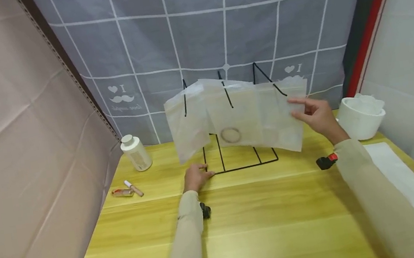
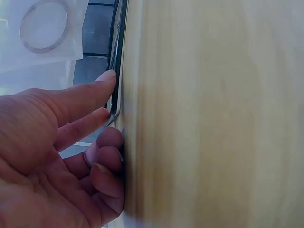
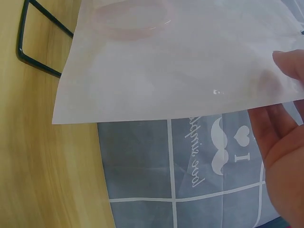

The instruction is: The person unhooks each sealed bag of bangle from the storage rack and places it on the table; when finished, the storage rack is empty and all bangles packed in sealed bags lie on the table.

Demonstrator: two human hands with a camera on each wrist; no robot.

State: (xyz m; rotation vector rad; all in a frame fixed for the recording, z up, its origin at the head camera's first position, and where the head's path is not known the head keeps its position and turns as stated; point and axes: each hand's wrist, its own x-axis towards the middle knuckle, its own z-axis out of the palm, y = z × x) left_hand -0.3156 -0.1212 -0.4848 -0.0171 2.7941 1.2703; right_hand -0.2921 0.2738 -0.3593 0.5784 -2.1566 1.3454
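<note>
A black wire rack point(image 1: 237, 169) stands on the table, with pale translucent zip bags hanging from its prongs. The left bag point(image 1: 188, 127) hangs slanted, the middle bag point(image 1: 245, 114) shows a dark ring-shaped item, and the right bag point(image 1: 280, 122) is on the right prong. My left hand point(image 1: 195, 178) pinches the rack's front left corner between thumb and index finger, other fingers curled against the tabletop. With the thumb in front and fingers behind, my right hand point(image 1: 318, 117) pinches the right bag's outer edge. A pinkish ring point(image 3: 128, 34) shows through this bag in the right wrist view.
A white bottle point(image 1: 136, 153) stands at the back left, with a small tube point(image 1: 133, 188) and a reddish clear packet point(image 1: 122, 193) before it. At right are a white round container point(image 1: 360, 119) and a white sheet point(image 1: 407, 179). A grey checked cloth point(image 1: 197, 37) hangs behind.
</note>
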